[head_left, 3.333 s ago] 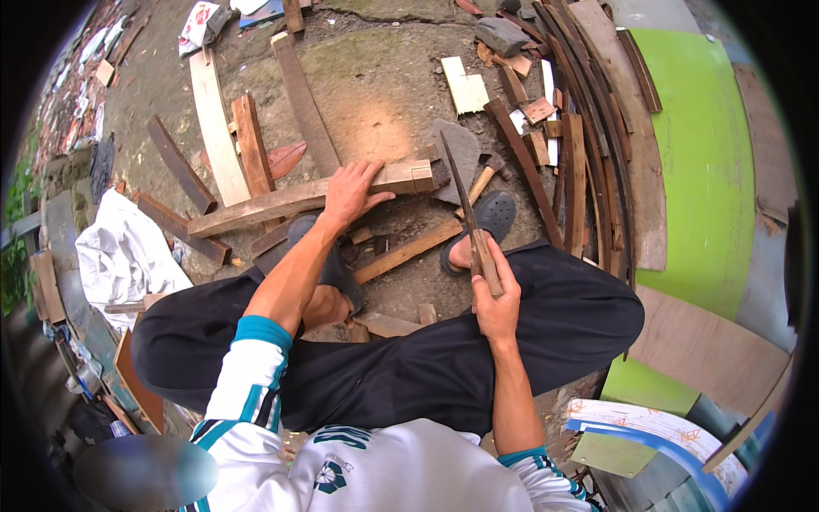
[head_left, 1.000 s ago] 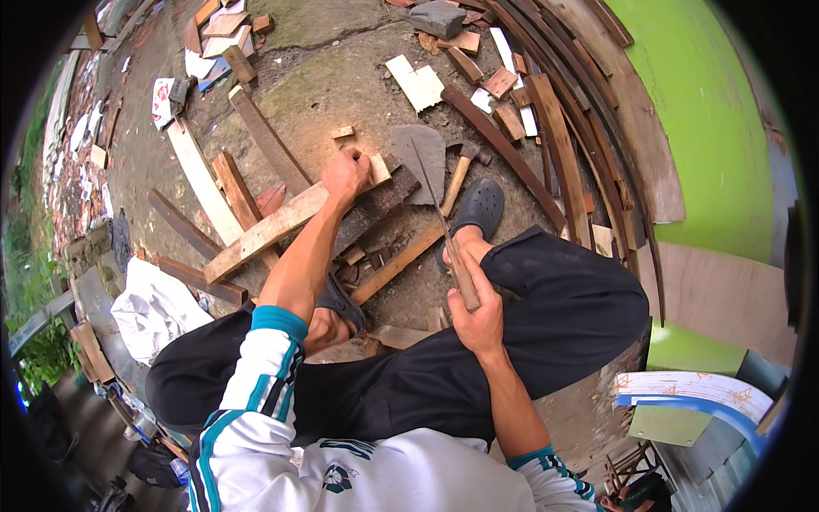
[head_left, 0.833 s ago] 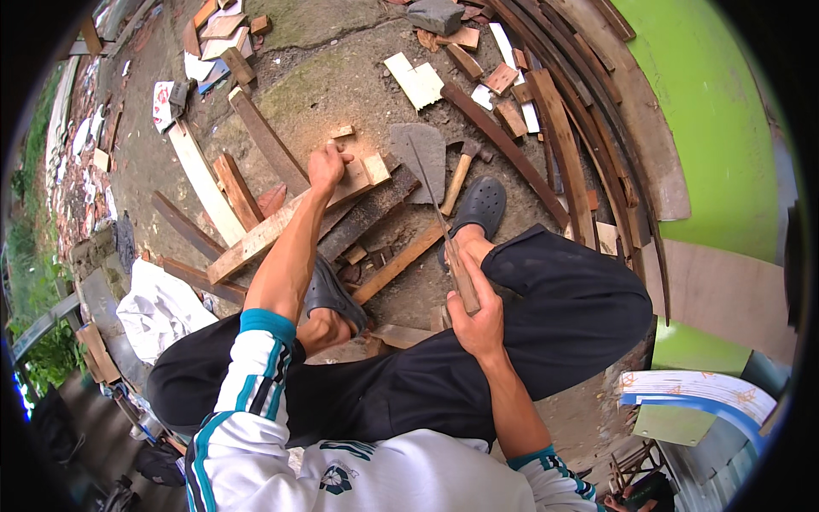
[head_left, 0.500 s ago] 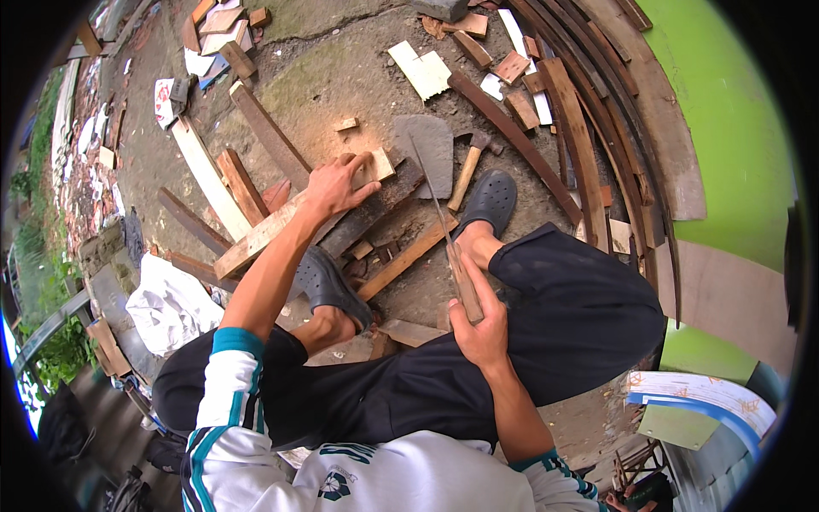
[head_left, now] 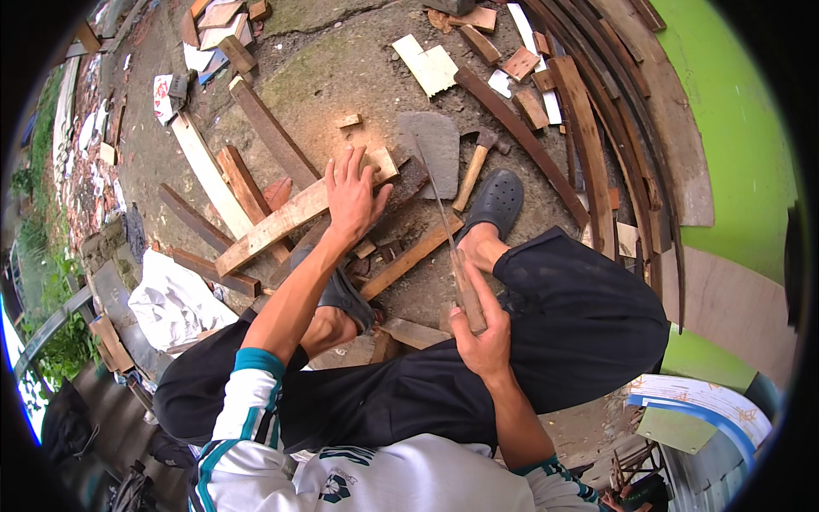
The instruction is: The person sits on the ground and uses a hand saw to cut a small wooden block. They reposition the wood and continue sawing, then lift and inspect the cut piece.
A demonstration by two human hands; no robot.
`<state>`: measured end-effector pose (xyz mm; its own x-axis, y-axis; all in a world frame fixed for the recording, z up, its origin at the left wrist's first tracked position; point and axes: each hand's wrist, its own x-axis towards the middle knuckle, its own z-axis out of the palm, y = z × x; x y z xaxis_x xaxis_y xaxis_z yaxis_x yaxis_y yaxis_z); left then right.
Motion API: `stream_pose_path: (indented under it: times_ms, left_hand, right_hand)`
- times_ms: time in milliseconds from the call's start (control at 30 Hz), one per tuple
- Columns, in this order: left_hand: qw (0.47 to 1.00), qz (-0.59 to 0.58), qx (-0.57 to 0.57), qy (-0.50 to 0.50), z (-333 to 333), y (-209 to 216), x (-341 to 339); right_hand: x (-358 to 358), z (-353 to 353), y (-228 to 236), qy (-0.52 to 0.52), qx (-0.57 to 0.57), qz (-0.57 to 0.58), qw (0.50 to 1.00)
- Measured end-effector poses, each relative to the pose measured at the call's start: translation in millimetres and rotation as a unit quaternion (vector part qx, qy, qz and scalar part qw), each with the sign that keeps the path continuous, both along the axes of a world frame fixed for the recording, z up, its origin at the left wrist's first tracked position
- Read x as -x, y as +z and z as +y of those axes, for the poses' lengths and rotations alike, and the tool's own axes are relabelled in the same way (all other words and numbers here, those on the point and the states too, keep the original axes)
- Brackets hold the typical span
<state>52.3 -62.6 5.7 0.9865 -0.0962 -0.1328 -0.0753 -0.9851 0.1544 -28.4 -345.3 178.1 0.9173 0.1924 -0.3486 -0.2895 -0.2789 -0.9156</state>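
The left hand [head_left: 352,194] is pressing flat, fingers spread, on a pale wooden plank [head_left: 290,218] that is lying across darker boards on the ground. The right hand [head_left: 480,334] is gripping the wooden handle of a cleaver [head_left: 437,175], its broad blade pointing away, just right of the plank's end. A hammer [head_left: 474,166] is lying beside the blade, near a dark clog [head_left: 495,201].

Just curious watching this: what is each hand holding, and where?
Right hand grips a long blade by its wooden handle; left hand presses flat on a plank.
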Motion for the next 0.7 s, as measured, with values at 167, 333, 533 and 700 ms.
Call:
stream_pose_path:
  times_ms: [167, 333, 533, 700]
  left_hand:
    - [0.978, 0.099, -0.179, 0.047, -45, 1, 11]
    - [0.963, 0.258, -0.031, 0.069, -74, 58, -31]
    - [0.951, 0.212, -0.183, 0.127, -34, 18, -47]
    - [0.901, 0.259, -0.342, -0.069, -68, 10, -20]
  right_hand:
    - [-1, 3, 3, 0.001, -0.008, 0.002, 1.000]
    - [-2, -1, 0, -0.006, 0.007, -0.018, 1.000]
    - [0, 0, 7, -0.010, 0.000, -0.022, 1.000]
    - [0, 1, 8, -0.022, -0.015, -0.013, 1.000]
